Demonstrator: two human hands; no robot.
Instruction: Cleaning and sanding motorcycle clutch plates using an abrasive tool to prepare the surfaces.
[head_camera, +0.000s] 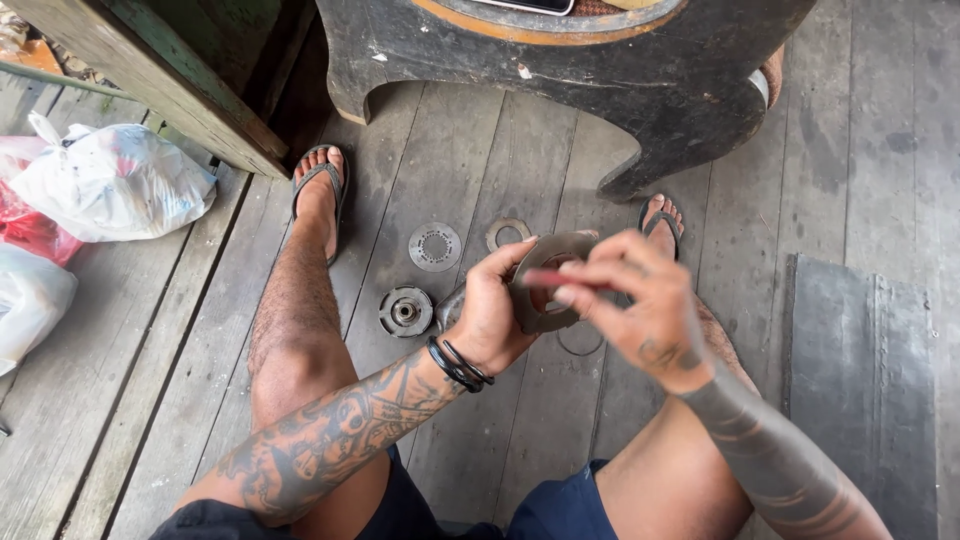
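My left hand (492, 312) grips a round grey metal plate (545, 285) with a central hole, held upright between my knees. My right hand (632, 305) pinches a thin red stick-like tool (550, 278) and presses its tip against the plate's face. On the wooden floor below lie a perforated metal disc (434, 246), a flat metal ring (508, 233), a round hub part (405, 311) and a thin wire ring (580, 345), partly hidden by my hands.
A dark curved wooden stool or table base (560, 90) stands ahead. White and red plastic bags (110, 180) lie at the left. A grey metal sheet (860, 370) lies on the floor at the right. My feet wear flip-flops (320, 185).
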